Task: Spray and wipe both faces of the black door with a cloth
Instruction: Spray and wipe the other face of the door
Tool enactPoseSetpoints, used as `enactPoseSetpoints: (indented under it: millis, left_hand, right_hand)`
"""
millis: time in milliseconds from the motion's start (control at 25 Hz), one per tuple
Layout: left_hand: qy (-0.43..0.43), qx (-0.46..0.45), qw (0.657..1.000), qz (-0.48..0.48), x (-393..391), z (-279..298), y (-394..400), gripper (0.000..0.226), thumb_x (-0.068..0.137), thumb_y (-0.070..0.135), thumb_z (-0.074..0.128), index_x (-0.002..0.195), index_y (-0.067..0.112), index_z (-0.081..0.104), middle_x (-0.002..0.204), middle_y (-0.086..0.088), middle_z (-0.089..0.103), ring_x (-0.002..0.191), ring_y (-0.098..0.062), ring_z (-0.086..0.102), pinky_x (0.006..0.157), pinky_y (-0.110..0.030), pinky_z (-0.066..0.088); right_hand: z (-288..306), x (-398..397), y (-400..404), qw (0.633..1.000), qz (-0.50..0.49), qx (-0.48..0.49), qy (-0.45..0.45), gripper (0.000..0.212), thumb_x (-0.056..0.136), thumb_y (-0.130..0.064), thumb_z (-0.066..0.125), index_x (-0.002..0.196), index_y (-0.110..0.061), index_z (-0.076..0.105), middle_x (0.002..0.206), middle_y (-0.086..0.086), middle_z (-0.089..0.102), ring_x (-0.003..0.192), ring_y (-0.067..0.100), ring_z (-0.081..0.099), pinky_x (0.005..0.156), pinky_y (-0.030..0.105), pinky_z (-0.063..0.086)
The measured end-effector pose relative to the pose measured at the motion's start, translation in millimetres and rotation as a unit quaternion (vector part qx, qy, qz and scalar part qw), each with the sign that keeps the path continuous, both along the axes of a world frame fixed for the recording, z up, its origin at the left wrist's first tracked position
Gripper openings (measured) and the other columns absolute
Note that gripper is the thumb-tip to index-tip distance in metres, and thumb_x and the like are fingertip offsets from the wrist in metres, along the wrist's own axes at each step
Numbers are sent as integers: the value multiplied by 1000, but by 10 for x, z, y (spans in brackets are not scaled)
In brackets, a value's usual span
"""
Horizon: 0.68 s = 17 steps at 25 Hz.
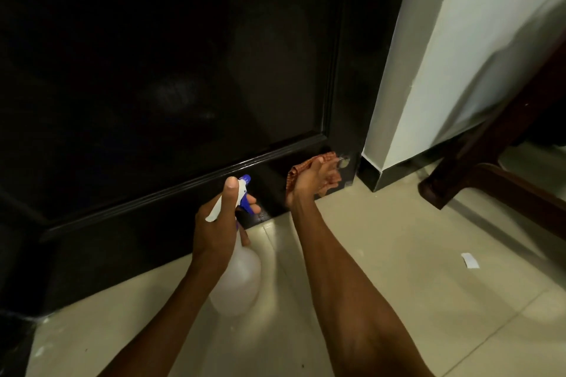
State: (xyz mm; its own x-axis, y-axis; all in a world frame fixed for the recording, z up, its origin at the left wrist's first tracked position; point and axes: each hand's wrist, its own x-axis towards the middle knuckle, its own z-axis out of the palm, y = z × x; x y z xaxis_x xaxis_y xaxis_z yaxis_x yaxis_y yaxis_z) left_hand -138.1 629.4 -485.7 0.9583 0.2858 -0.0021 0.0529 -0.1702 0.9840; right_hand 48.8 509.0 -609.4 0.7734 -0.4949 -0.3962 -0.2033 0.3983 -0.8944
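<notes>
The black door (171, 76) fills the upper left, its bottom rail meeting the tiled floor. My right hand (309, 176) presses an orange-brown patterned cloth (324, 159) flat against the door's bottom right corner, just above the floor. My left hand (219, 217) grips the neck of a translucent white spray bottle (239, 281) with a blue-and-white trigger head (245, 190); the thumb rests on top and the nozzle points at the door's lower rail. A faint misty patch shows on the door panel above.
A white wall corner (428, 70) with dark skirting stands right of the door. A dark wooden furniture leg (477, 174) juts across the floor at right. A small white paper scrap (470, 260) lies on the beige tiles (398, 254).
</notes>
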Motion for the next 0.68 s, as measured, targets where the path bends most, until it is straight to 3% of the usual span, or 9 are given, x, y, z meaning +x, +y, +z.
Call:
enactPoseSetpoints:
  millis: [40, 120, 200, 320, 440, 520, 560, 680]
  left_hand:
    - [-5, -12, 1000, 1, 84, 15, -43, 66, 93, 57, 32, 94, 3, 70, 84, -9, 73, 67, -9, 68, 49, -7, 48]
    - [1, -11, 1000, 0, 258, 3, -96, 67, 85, 66, 34, 92, 10, 71, 84, -5, 75, 72, -8, 71, 54, -18, 54]
    - [15, -2, 1000, -12, 405, -26, -161, 68, 83, 70, 36, 92, 14, 71, 85, -4, 76, 81, -14, 73, 68, -28, 57]
    - [22, 15, 999, -25, 495, -77, -240, 70, 83, 72, 37, 93, 13, 72, 86, -6, 76, 84, -18, 73, 80, -38, 57]
    - [24, 11, 999, -36, 584, -51, -347, 66, 86, 67, 37, 89, 11, 72, 81, -5, 76, 79, -15, 73, 71, -26, 58]
    - [20, 2, 999, -50, 668, -39, -405, 64, 87, 65, 37, 85, 12, 72, 79, -6, 76, 76, -17, 73, 58, -19, 57]
    - [22, -2, 998, -55, 707, -37, -437, 64, 86, 66, 37, 84, 12, 72, 79, -7, 76, 75, -19, 73, 55, -21, 57]
    - [29, -19, 997, -65, 799, -79, -525, 67, 83, 69, 39, 86, 11, 72, 81, -9, 76, 77, -25, 73, 56, -33, 59]
  right_hand:
    - [254, -155, 21, 998, 6, -15, -66, 62, 107, -59, 24, 160, -45, -5, 168, -12, -16, 153, 13, -17, 122, 48, -11]
    - [280, -204, -11, 990, 21, -77, -114, 60, 109, -52, 25, 160, -42, -6, 168, -7, -22, 152, 14, -21, 120, 45, -13]
    - [176, -158, -24, 991, 43, -108, -73, 60, 109, -51, 25, 160, -41, -5, 168, -9, -20, 153, 16, -20, 120, 45, -11]
    - [-279, -150, -11, 995, 45, -66, -66, 60, 110, -50, 27, 161, -39, -1, 170, -8, -12, 155, 17, -12, 123, 47, -7]
    - [-568, -203, -31, 991, 28, 120, -51, 64, 105, -56, 38, 161, -38, 13, 159, -8, 30, 144, 18, 34, 122, 41, 27]
    - [-1011, -18, -79, 977, 45, 202, -54, 92, 83, -80, 56, 159, -39, 23, 156, -8, 42, 138, 16, 47, 119, 42, 34]
    - [-1169, 100, -123, 978, 39, 199, -58, 103, 72, -86, 62, 157, -40, 28, 156, -5, 44, 138, 17, 48, 119, 45, 35]
    - [-944, 350, -485, 972, -74, 212, -68, 75, 91, -62, 58, 156, -31, 36, 152, 2, 51, 137, 22, 50, 120, 49, 34]
